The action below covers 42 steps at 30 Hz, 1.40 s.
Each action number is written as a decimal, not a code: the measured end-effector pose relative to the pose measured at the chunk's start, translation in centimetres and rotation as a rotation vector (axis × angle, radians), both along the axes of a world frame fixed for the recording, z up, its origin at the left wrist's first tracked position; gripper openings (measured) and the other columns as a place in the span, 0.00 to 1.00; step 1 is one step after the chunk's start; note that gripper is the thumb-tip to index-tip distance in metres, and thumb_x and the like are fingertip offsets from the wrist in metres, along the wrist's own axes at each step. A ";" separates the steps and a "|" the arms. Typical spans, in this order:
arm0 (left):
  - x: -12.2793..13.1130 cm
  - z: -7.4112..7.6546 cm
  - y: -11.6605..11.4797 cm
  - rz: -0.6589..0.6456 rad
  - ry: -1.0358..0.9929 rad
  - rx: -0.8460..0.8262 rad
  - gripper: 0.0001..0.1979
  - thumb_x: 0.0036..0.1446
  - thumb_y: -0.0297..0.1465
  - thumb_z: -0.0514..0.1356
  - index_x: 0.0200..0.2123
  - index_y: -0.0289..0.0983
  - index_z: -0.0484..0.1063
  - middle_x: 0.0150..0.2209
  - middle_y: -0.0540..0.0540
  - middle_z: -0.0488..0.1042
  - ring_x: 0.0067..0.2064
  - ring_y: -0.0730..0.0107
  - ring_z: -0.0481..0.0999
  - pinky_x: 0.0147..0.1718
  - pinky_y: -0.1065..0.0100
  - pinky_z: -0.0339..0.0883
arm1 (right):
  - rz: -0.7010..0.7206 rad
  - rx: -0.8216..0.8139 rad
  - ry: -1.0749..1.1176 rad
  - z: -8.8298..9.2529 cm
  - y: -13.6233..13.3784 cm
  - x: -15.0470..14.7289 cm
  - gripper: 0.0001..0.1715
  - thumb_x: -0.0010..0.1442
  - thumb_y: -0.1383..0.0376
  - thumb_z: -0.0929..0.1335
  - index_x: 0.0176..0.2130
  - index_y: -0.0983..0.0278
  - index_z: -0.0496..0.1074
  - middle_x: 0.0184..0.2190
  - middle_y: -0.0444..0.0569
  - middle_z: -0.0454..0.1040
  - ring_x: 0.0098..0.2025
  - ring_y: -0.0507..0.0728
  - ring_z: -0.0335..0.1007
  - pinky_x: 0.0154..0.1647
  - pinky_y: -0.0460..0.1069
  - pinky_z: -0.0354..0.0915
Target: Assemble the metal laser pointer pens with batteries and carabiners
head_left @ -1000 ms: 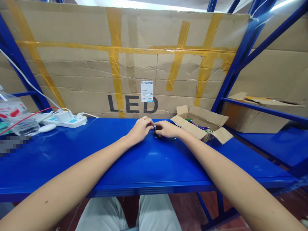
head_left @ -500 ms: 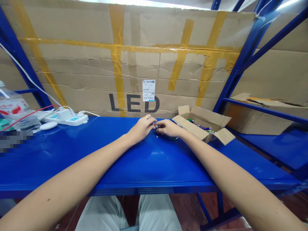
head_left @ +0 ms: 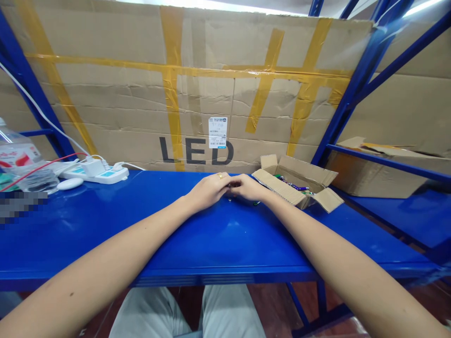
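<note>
My left hand (head_left: 208, 192), a ring on one finger, meets my right hand (head_left: 248, 187) over the blue tabletop (head_left: 214, 234). Both have curled fingers. A small dark reddish piece (head_left: 233, 186) shows between the fingertips, in the grip of my right hand. My left fingers overlap it and hide most of it, so its kind is unclear. On the table just below the hands lies a tiny shiny round bit (head_left: 230, 200). Beside my right wrist, a small green item (head_left: 256, 203) is partly covered.
An open cardboard box (head_left: 276, 185) with several pen-like coloured items stands right of my hands. At left are a white power strip (head_left: 112, 175), a white oval object (head_left: 70, 184) and a plastic bottle (head_left: 21, 157). A large taped carton (head_left: 134, 112) closes off the back.
My left hand has moved slightly right and turned over the small reddish piece, which is now more hidden. My right hand stays nearly in place.
</note>
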State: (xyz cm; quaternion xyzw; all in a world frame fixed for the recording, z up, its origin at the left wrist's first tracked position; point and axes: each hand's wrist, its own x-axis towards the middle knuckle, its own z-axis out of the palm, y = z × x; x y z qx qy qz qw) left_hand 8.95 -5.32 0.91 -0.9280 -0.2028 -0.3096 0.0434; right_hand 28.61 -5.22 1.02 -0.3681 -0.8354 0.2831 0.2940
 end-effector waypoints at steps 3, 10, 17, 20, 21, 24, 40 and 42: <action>0.0 0.2 -0.2 0.019 0.029 0.025 0.14 0.62 0.23 0.53 0.49 0.35 0.70 0.44 0.42 0.77 0.45 0.62 0.77 0.44 0.62 0.70 | -0.018 0.009 -0.009 -0.3 0.5 0.4 0.15 0.52 0.67 0.66 0.40 0.67 0.77 0.31 0.47 0.77 0.31 0.54 0.68 0.35 0.49 0.65; 0.1 1.0 -0.9 0.130 0.162 0.045 0.20 0.61 0.24 0.53 0.56 0.38 0.69 0.47 0.43 0.79 0.45 0.59 0.79 0.43 0.60 0.71 | -0.049 -0.027 -0.014 -1.2 1.4 1.2 0.14 0.53 0.62 0.68 0.39 0.67 0.77 0.29 0.46 0.77 0.29 0.54 0.69 0.34 0.49 0.66; -0.1 0.6 -0.9 0.143 0.175 0.077 0.17 0.64 0.25 0.50 0.55 0.36 0.67 0.45 0.41 0.76 0.44 0.61 0.77 0.43 0.62 0.69 | -0.077 -0.050 -0.049 -0.3 0.7 1.0 0.11 0.52 0.64 0.68 0.35 0.68 0.77 0.26 0.46 0.74 0.28 0.53 0.66 0.32 0.48 0.63; -0.1 0.5 -1.1 0.213 0.137 0.049 0.12 0.65 0.28 0.49 0.44 0.35 0.72 0.42 0.39 0.74 0.41 0.60 0.76 0.40 0.61 0.70 | -0.080 -0.032 -0.076 -0.1 0.6 1.0 0.10 0.51 0.63 0.68 0.32 0.67 0.75 0.25 0.44 0.73 0.28 0.53 0.65 0.32 0.48 0.62; 0.0 0.4 -1.2 0.220 0.156 0.043 0.12 0.65 0.29 0.50 0.42 0.35 0.72 0.41 0.39 0.75 0.41 0.59 0.76 0.40 0.60 0.70 | -0.081 -0.020 -0.086 -0.1 0.7 1.0 0.10 0.51 0.63 0.68 0.33 0.67 0.75 0.25 0.44 0.73 0.28 0.52 0.65 0.32 0.48 0.62; 0.4 -0.1 -1.3 0.207 0.254 0.028 0.10 0.63 0.29 0.53 0.41 0.36 0.75 0.42 0.40 0.76 0.43 0.56 0.77 0.42 0.58 0.70 | -0.091 0.007 -0.106 -0.2 0.8 1.2 0.09 0.52 0.64 0.67 0.33 0.66 0.75 0.27 0.44 0.73 0.29 0.52 0.64 0.33 0.47 0.61; 0.3 0.1 -0.8 0.280 -0.081 -0.161 0.07 0.60 0.27 0.56 0.37 0.38 0.75 0.39 0.44 0.79 0.41 0.61 0.77 0.40 0.63 0.69 | -0.115 0.038 -0.162 -0.1 0.4 0.9 0.08 0.55 0.62 0.67 0.32 0.65 0.72 0.27 0.45 0.73 0.31 0.53 0.66 0.33 0.47 0.60; 0.2 0.1 -0.6 0.271 -0.126 -0.127 0.07 0.60 0.27 0.56 0.38 0.38 0.74 0.39 0.44 0.79 0.41 0.62 0.77 0.41 0.62 0.69 | -0.082 -0.003 -0.120 0.0 0.1 0.6 0.09 0.56 0.61 0.67 0.33 0.65 0.72 0.28 0.45 0.74 0.31 0.54 0.67 0.33 0.48 0.62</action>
